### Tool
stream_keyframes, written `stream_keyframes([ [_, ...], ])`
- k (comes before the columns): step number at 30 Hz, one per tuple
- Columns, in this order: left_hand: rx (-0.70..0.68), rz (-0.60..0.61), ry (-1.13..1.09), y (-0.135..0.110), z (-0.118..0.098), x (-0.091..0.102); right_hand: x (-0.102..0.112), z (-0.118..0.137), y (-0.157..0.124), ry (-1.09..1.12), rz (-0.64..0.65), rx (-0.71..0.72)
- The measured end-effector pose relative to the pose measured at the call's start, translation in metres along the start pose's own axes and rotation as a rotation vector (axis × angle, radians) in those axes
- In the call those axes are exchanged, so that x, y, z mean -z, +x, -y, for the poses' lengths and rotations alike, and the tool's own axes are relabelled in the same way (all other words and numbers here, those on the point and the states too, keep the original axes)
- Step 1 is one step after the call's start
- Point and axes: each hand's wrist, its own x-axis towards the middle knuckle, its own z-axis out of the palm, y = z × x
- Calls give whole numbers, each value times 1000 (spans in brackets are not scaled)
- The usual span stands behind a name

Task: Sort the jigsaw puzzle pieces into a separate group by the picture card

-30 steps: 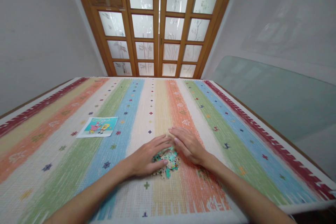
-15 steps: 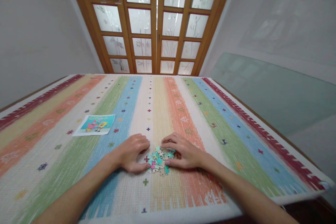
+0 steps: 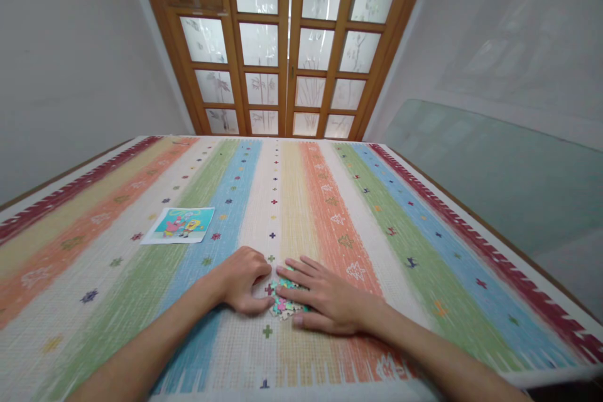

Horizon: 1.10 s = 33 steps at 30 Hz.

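A small heap of jigsaw puzzle pieces (image 3: 283,306), turquoise, pink and pale, lies on the striped tablecloth (image 3: 264,358). My right hand (image 3: 325,298) lies spread over the heap from the right, its fingers stretched out and covering much of it. On the other side, my left hand (image 3: 245,281) curves beside the heap with its fingers bent. A gap shows between its thumb and fingers, and the thumb tip is at the heap's left edge. No piece is visibly held in either hand.
Left of the hands, a printed cartoon picture (image 3: 181,226) lies flat on the cloth. Wooden doors with glass panes (image 3: 264,44) stand beyond the far table edge. A pale green panel (image 3: 494,163) leans along the right wall.
My right hand has flattened and spread its fingers over the puzzle pieces, which now sit closer together under it. The left hand has barely moved. The view has shifted slightly.
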Motion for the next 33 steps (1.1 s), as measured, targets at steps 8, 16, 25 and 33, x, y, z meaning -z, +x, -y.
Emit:
stream_keyframes([
  [8, -2, -35, 11, 2, -2, 1, 6, -1, 1, -59, -18, 45],
  [16, -33, -40, -17, 4, -7, 1, 10, -7, 1, -10, -171, 91],
  [25, 36, -63, 125, 4, 0, -2, 9, -10, 1, -45, -213, 99],
  [33, 408, -164, 329, -6, 45, 3, 16, -19, -4, -93, -269, 75],
])
